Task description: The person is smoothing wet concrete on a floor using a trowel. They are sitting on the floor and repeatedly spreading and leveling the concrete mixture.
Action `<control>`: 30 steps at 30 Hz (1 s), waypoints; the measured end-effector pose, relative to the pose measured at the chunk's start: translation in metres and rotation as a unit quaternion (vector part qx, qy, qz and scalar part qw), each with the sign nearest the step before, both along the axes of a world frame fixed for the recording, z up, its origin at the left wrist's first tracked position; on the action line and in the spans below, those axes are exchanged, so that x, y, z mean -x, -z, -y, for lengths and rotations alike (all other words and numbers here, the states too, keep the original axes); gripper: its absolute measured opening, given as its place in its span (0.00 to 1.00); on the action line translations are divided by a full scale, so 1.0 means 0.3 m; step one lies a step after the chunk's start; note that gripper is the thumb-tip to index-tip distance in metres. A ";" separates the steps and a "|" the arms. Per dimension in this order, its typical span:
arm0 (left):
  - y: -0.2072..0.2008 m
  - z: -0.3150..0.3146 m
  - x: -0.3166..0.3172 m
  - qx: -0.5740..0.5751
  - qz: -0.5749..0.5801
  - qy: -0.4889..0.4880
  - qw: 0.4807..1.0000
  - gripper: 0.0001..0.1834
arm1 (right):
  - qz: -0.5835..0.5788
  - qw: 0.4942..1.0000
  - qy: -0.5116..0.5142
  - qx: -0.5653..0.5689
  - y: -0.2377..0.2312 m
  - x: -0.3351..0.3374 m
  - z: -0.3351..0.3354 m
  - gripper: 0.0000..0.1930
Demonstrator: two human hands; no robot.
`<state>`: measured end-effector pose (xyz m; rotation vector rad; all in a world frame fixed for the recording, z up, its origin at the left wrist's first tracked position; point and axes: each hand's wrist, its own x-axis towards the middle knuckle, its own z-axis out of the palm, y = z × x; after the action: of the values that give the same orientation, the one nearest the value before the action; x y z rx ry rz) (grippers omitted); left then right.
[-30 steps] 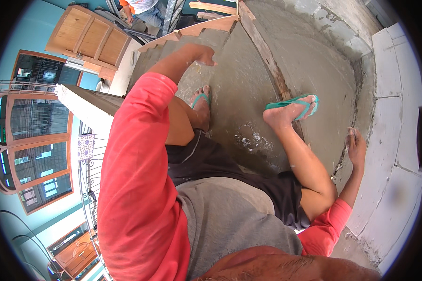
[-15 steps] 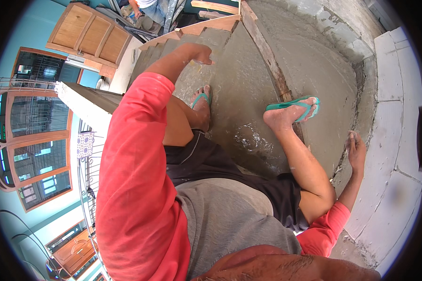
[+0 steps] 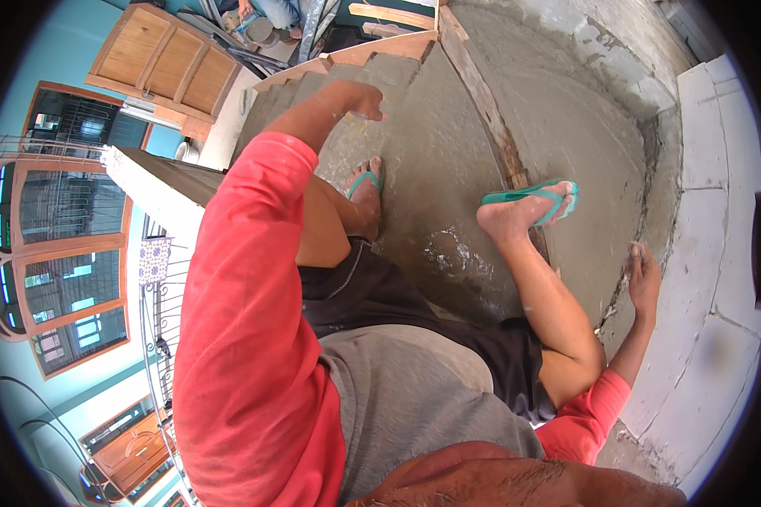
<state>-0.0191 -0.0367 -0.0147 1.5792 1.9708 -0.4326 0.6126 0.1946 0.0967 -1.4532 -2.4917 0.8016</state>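
Note:
My left hand (image 3: pixel 367 101) hangs over the wet grey cement (image 3: pixel 423 144) of a curved stair, its fingers curled. Its palm is turned away, so whatever it may hold is hidden. At the right, my right hand (image 3: pixel 643 277) is raised beside the block wall (image 3: pixel 702 228), dusty fingertips drawn together; I cannot make out anything between them. A worn wooden board (image 3: pixel 489 110) stands along the cement between two levels. One teal flip-flop (image 3: pixel 528 193) on my foot rests across the board's near end; the other (image 3: pixel 367 179) is on the cement.
A pale splashed patch (image 3: pixel 458 253) marks the cement between my legs. Wooden formwork (image 3: pixel 380 46) edges the steps at the far side. Beyond it, a co-worker's jeans (image 3: pixel 277 13) show near a grey bucket (image 3: pixel 262 32). A wooden panel (image 3: pixel 162 61) and a metal railing (image 3: pixel 162 317) lie to the left.
The view has shifted slightly. My left hand's fingers have turned and curled a little more downward. The right hand stays in nearly the same place. Beyond the formwork, the co-worker has shifted.

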 end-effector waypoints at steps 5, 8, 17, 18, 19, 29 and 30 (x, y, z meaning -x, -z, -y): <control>-0.017 0.003 -0.005 0.013 0.007 0.009 1.000 0.40 | -0.009 1.000 -0.004 0.002 -0.004 0.005 -0.001 0.17; -0.007 0.011 0.002 0.014 0.007 0.005 1.000 0.40 | -0.012 1.000 0.004 0.006 0.005 0.008 -0.005 0.17; -0.008 0.049 0.033 0.055 -0.012 -0.009 0.998 0.40 | -0.011 1.000 0.012 0.008 -0.017 0.044 0.018 0.17; -0.008 0.058 0.040 0.051 -0.017 -0.015 0.998 0.39 | -0.009 1.000 0.011 0.011 -0.022 0.049 0.020 0.17; -0.008 0.069 0.048 0.046 -0.023 -0.021 0.998 0.39 | -0.007 1.000 0.011 0.013 -0.029 0.059 0.023 0.17; -0.001 0.190 0.259 0.032 -0.041 -0.064 0.997 0.34 | -0.022 1.000 0.009 -0.009 -0.070 0.121 0.055 0.14; -0.002 0.207 0.280 0.041 -0.037 -0.072 0.996 0.32 | -0.018 1.000 0.010 -0.007 -0.071 0.132 0.055 0.14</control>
<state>-0.1031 -0.0988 -0.0141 1.3790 2.0792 -0.5130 0.5731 0.1780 0.1181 -1.4443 -2.4477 0.7979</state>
